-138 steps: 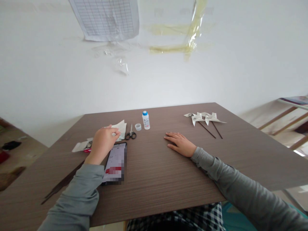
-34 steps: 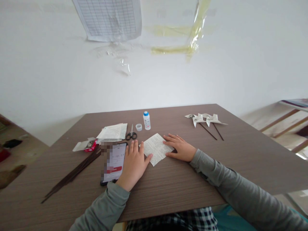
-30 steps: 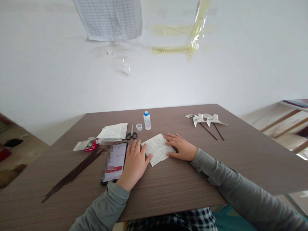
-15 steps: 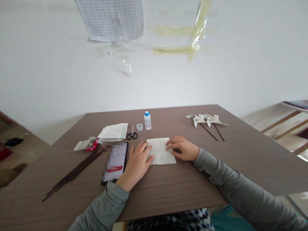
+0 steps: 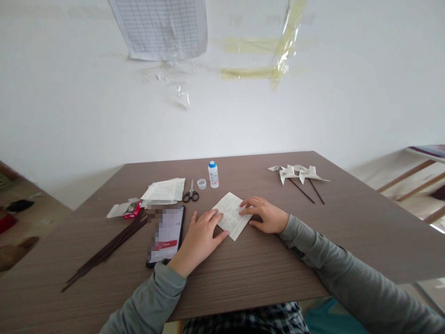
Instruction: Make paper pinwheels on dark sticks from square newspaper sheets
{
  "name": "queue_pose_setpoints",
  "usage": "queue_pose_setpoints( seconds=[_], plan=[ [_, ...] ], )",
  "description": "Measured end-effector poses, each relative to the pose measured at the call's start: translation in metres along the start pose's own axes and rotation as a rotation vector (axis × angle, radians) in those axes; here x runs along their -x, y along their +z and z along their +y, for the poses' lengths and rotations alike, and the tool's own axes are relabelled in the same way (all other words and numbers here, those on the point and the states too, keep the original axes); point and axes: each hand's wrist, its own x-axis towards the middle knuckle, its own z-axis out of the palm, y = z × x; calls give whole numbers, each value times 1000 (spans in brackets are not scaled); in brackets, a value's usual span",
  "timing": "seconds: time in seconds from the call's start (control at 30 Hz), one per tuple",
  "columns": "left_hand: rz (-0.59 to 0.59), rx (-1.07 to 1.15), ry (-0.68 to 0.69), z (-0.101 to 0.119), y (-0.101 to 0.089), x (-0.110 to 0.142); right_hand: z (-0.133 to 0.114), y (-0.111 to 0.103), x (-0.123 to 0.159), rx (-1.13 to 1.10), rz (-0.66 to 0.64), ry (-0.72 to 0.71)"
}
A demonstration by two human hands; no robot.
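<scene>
Left hand (image 5: 201,234): palm down, fingers loosely spread, fingertips and thumb on the left side of the printed paper square (image 5: 230,213). Right hand (image 5: 266,215): fingers part-curled, gap to thumb, tips at the paper's right corner. Neither is closed around anything.

Paper lies flat mid-tabletop (image 5: 271,266), turned as a diamond, one corner toward the near edge. Phone (image 5: 167,234) just left of the left hand, screen up, partly pixelated. Scissors (image 5: 190,196) beyond it, points toward the far edge; then a small translucent cap (image 5: 201,184) and an upright blue-topped bottle (image 5: 213,177).

Toward the left edge: paper stack (image 5: 163,191), open red box (image 5: 131,212) touching or just beside it, bundle of dark sticks (image 5: 104,253) running toward the near left corner. Two paper pinwheels (image 5: 288,173) on sticks lie near the far right corner.
</scene>
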Motion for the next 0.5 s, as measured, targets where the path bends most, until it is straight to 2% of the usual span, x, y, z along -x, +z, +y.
queue_pose_setpoints(
  seconds=[0.13, 0.27, 0.5],
  plan=[
    [-21, 6, 2, 0, -4, 0, 4, 0, 0, -13, -23, 32],
    [-43, 26, -3, 0, -8, -1, 6, 2, -1, -28, 19, 38],
    [19, 54, -2, -4, -1, -3, 8, -1, 1, -54, 43, 66]
  ],
)
